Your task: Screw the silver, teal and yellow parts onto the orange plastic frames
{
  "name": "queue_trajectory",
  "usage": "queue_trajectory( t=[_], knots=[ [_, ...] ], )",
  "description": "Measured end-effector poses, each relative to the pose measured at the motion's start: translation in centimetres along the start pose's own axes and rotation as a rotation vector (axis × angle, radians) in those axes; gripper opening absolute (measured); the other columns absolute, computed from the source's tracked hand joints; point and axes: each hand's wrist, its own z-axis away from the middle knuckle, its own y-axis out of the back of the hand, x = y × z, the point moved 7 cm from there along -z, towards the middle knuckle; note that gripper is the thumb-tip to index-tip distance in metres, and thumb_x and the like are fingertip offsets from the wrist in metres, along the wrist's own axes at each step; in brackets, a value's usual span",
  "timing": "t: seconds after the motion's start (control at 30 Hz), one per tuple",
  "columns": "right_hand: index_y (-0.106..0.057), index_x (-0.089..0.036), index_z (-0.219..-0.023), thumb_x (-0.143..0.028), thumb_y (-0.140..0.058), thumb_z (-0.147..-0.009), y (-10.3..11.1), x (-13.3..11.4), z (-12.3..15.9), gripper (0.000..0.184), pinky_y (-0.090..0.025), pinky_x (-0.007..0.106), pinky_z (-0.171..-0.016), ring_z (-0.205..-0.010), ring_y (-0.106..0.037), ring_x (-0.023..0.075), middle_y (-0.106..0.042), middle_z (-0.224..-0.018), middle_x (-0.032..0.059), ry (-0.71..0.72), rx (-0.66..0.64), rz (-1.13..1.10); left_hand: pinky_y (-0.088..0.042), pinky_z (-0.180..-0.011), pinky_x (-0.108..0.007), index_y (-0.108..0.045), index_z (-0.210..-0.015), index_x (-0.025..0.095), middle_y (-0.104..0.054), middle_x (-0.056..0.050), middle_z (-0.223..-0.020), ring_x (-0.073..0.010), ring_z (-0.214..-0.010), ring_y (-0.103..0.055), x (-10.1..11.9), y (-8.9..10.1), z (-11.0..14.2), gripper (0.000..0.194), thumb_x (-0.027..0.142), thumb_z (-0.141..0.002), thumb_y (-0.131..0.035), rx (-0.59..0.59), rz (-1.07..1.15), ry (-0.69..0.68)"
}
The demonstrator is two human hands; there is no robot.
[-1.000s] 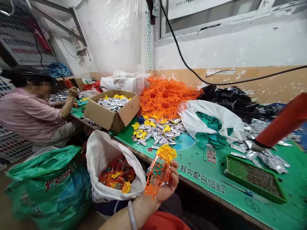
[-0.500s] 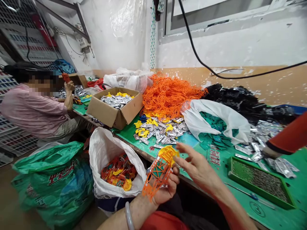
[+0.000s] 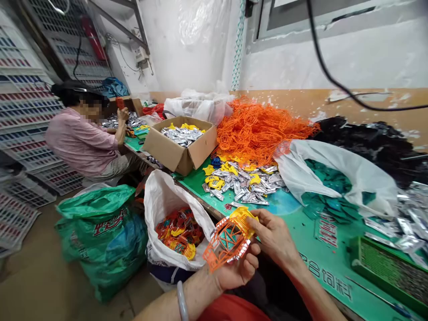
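An orange plastic lattice frame (image 3: 227, 243) with a yellow plastic piece (image 3: 242, 219) at its far end lies across my left hand (image 3: 239, 267). The fingers of that hand curl under the frame, and a pale bangle (image 3: 182, 302) circles the wrist. My right hand (image 3: 272, 236) comes in from the lower right, its fingertips pinching the yellow end. A strip of silver foil shows along the frame's near edge. The frame's underside is partly hidden by my fingers.
A white sack (image 3: 170, 209) of orange and yellow scraps stands just left of my hands, beside a green sack (image 3: 100, 236). On the green table (image 3: 294, 209) are a cardboard box (image 3: 180, 151), foil packets and an orange lattice heap (image 3: 261, 131). A co-worker (image 3: 82, 142) sits at far left.
My right hand has moved in and closed on the yellow end of the frame. The frame has tilted flatter in my left hand, and the view has turned left.
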Motion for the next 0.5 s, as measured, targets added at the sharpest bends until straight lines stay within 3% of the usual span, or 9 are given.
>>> queue_trajectory(
  t=[0.17, 0.3, 0.4, 0.5],
  knots=[
    [-0.062, -0.015, -0.083, -0.046, -0.055, -0.072, -0.5, 1.0, -0.5, 0.034, -0.041, 0.024, -0.047, -0.051, -0.055, 0.0131, -0.065, -0.064, 0.0025, -0.061, -0.009, -0.058, -0.034, -0.046, -0.014, -0.065, -0.08, 0.008, -0.062, -0.003, -0.07, -0.0054, -0.054, -0.05, 0.0, 0.7, 0.2, 0.012, 0.018, -0.082, -0.058, 0.044, 0.032, -0.035],
    [-0.056, -0.016, -0.085, -0.046, -0.059, -0.068, -1.4, 1.5, -1.5, 0.034, -0.035, 0.022, -0.036, -0.037, -0.046, 0.0105, -0.057, -0.05, -0.0026, -0.173, -0.003, -0.139, -0.031, -0.047, -0.019, -0.065, -0.077, 0.01, -0.063, -0.005, -0.063, -0.0111, -0.052, -0.051, 0.1, 3.1, -0.1, 0.017, 0.025, -0.08, -0.058, 0.124, 0.083, -0.046],
    [-0.052, -0.017, -0.086, -0.046, -0.054, -0.074, -4.2, 0.4, -3.0, 0.031, -0.037, 0.022, -0.036, -0.037, -0.049, 0.0119, -0.058, -0.052, -0.0011, -0.105, -0.037, -0.094, -0.029, -0.047, -0.023, -0.065, -0.081, 0.009, -0.067, -0.008, -0.067, -0.0149, -0.05, -0.053, 0.3, 5.1, -0.4, 0.028, 0.035, -0.079, -0.055, 0.209, 0.103, -0.063],
    [-0.052, -0.017, -0.091, -0.042, -0.048, -0.079, -8.9, -1.0, -4.4, 0.028, -0.041, 0.024, -0.04, -0.044, -0.055, 0.0133, -0.063, -0.065, 0.003, -0.028, -0.088, -0.044, -0.028, -0.046, -0.023, -0.064, -0.078, 0.01, -0.064, -0.006, -0.062, -0.0127, -0.046, -0.051, -0.6, 5.2, -0.1, 0.025, 0.032, -0.079, -0.054, 0.308, 0.017, -0.077]
  ],
)
